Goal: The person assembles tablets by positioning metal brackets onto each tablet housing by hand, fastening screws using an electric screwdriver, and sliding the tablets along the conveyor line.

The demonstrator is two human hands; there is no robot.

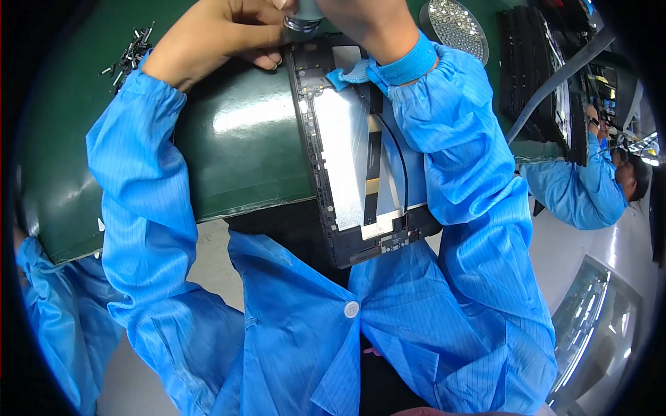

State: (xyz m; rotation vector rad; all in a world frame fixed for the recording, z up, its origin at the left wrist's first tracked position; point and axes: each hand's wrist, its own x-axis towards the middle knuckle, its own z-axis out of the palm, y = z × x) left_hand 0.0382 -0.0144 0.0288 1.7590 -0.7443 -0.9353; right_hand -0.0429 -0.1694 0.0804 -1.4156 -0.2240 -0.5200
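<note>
At the top edge my right hand is closed round a grey-blue cylindrical tool with a metal collar, which looks like an electric screwdriver; its upper part is out of view and its tip cannot be made out. My left hand is beside the collar, thumb stretched toward it and the other fingers curled; whatever they pinch is hidden. Below both hands lies an opened tablet housing, black-framed with a shiny silver plate and a black cable. Its near end juts past the table edge over my lap. A blue wrist strap circles my right wrist.
The green table bears a pile of small black parts at far left. A round dish of small shiny metal pieces stands at far right, near a stack of black panels. Co-workers in blue sleeves sit on both sides.
</note>
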